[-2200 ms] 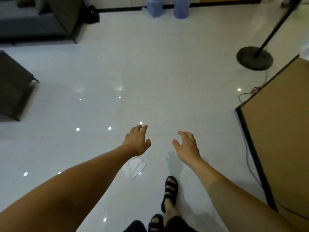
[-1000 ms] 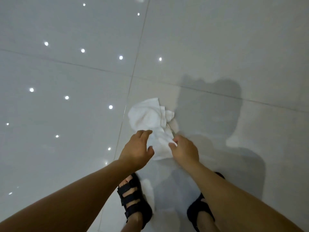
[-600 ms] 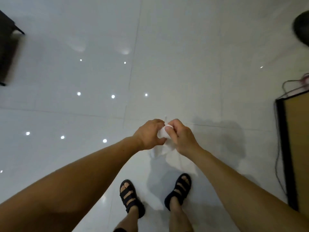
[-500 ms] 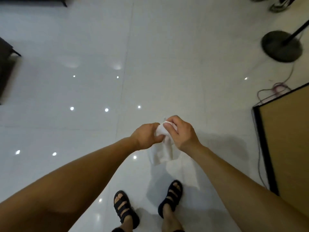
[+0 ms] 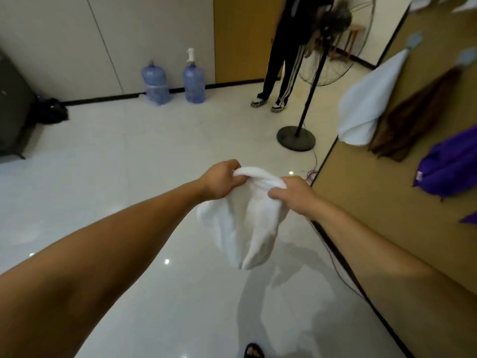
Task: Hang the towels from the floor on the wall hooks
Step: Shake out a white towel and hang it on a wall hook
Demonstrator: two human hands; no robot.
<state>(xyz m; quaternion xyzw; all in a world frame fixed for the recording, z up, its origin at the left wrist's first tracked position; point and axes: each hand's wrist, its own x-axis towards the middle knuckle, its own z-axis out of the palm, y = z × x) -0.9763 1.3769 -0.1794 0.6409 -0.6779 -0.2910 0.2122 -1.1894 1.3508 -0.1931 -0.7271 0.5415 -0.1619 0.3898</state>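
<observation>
Lifted off the glossy white tiled floor [image 5: 108,182], the small white cloth towel [image 5: 247,223] hangs gripped by left hand [image 5: 222,180] and right hand [image 5: 294,196], near blurred, apparently round grey wall hooks [image 5: 415,39].

the fingertips of the left hand [image 5: 222,180] and the right hand [image 5: 294,193] are buried in the top fold of the white towel [image 5: 247,223], so their ends cannot be seen. the farther wall hook [image 5: 414,40] and the nearer wall hook [image 5: 468,56] are smeared by blur, their shape unclear. a standing person [image 5: 281,60] is cut off by the top edge, as is the blurred fan head [image 5: 333,42]. the purple cloth [image 5: 454,166] runs off the right edge, a sandal [image 5: 254,351] off the bottom.
</observation>
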